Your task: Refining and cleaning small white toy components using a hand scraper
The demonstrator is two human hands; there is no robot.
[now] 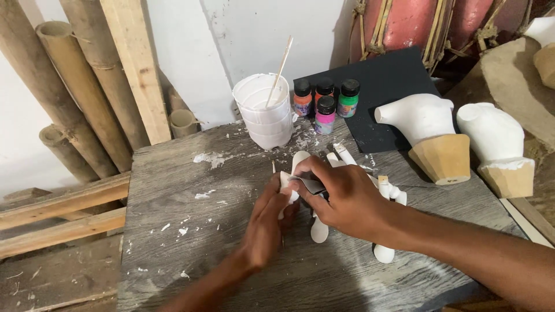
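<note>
Grey, paint-flecked wooden table point(173, 231) across the middle and bottom of the frame; thick bamboo poles point(69, 86) and a pale wooden plank point(136, 63) leaning in the upper left; reddish drum-like shapes bound with cord point(404, 23) in the upper right. Black flat board point(387, 81) lying right of centre, with two white plaster busts on tan faceted bases point(433, 136) beside it at the right.

At centre, a small white plaster figure point(318, 228), lying on the table and partly hidden under both hands. Left hand point(263, 225) rising from the lower middle, fingers closed on the figure's left end. Right hand point(347, 196) reaching in from the lower right, fingers pinched on a small grey sheet, probably sandpaper point(309, 185), pressed against the figure. More white plaster pieces point(384, 251) just right of the hands.

Judged step: smoothing the figure's surface, with painting seemingly not begun. Next move likely calling for a steady left-hand hold and short, light strokes, turning the piece to reach untouched parts.

Stack of white plastic cups point(269, 115) with a thin wooden stick point(280, 69) standing in it, upper centre. Beside it, four small black-capped paint bottles: orange point(302, 101), red-orange point(325, 89), green point(348, 101), pink point(325, 118); labels too small to make out.
</note>
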